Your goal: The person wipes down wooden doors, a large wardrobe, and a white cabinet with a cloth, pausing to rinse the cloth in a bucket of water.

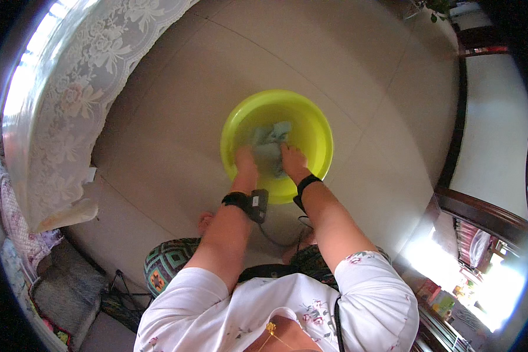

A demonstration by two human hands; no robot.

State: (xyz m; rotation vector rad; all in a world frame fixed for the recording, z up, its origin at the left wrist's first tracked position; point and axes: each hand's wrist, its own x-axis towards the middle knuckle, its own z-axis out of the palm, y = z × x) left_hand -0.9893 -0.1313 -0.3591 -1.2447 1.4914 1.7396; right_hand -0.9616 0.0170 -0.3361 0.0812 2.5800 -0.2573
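Note:
A yellow-green plastic basin (321, 132) stands on the tiled floor in front of me, with water in it. A pale blue-grey cloth (268, 152) lies wet and crumpled in the water. My right hand (294, 159) is at the cloth's right side, its curled fingers closed on the edge. My left hand (245, 160) reaches into the basin at the cloth's left side. Water and blur hide its fingers, so its grip is unclear. Each wrist wears a black strap, and a dark box (258, 206) sits on the left one.
A white lace cloth (83, 101) under clear plastic hangs at the left. Below it is a grey cushioned seat (68, 281). Dark wooden furniture (484, 207) lines the right, and a leafy plant (438, 8) shows at top right. A thin cable (273, 241) runs between my wrists.

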